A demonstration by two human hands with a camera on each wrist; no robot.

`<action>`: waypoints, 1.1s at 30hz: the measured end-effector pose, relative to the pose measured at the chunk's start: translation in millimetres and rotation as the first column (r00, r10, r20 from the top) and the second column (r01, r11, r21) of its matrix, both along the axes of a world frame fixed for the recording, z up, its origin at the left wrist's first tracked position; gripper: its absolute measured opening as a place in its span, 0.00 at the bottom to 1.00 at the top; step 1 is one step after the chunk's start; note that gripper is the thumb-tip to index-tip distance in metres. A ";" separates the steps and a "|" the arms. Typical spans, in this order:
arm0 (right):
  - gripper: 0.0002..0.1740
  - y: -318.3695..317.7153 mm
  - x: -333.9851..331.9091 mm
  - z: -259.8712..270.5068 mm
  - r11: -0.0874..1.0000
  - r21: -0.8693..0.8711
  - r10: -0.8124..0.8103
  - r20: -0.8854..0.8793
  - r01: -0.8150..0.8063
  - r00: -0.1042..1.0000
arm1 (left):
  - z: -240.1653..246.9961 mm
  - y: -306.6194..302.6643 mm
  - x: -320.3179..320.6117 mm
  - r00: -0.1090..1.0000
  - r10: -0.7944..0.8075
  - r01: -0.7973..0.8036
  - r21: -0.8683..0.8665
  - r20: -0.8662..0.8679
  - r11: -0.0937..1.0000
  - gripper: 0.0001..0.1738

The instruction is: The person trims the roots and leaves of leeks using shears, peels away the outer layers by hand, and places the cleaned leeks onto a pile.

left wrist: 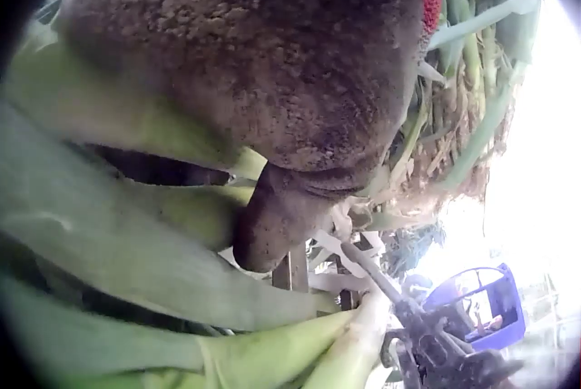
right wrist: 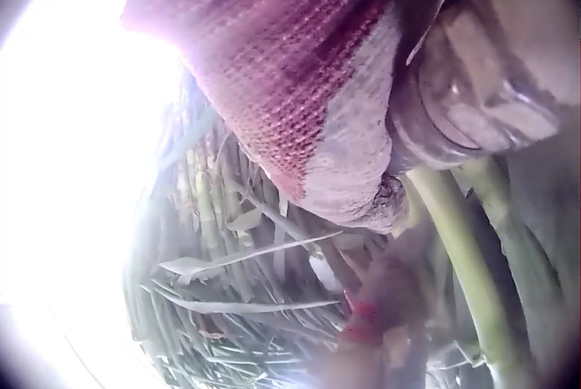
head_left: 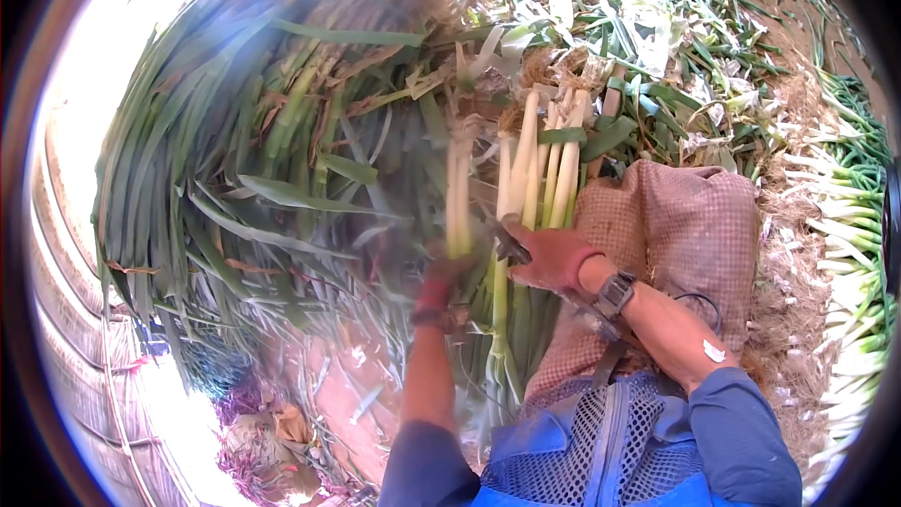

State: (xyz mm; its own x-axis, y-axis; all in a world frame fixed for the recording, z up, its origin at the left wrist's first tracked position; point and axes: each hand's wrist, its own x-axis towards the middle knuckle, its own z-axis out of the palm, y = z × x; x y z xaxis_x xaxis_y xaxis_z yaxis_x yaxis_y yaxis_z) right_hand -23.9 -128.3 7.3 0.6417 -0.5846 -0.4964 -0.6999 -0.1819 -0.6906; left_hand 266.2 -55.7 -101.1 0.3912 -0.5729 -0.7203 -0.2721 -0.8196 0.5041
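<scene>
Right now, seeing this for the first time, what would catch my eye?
Probably the huge heap of long green leaves filling the head view's upper left. Next, near the middle, the gloved left hand and right hand among pale stalks. Then the row of white-and-green stalks along the right edge.

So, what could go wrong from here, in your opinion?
The pale stalks by the right hand stand apart at their ends, so one might slip loose. The big leafy pile lies close to the left hand; it could get in the way.
</scene>
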 end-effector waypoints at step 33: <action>0.50 47.4 -30.5 35.9 0.982 0.107 0.151 0.038 -0.154 0.988 | 79.3 38.7 8.6 0.951 -0.302 0.277 -0.240 -0.073 0.930 0.25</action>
State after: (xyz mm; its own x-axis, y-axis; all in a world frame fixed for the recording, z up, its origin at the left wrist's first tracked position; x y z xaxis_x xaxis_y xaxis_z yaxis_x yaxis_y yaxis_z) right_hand -54.3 -80.8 43.2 0.7346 -0.4219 -0.5313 -0.6487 -0.2072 -0.7323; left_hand 274.9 -16.9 -21.8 0.1119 -0.8009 -0.5882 -0.4145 -0.5756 0.7049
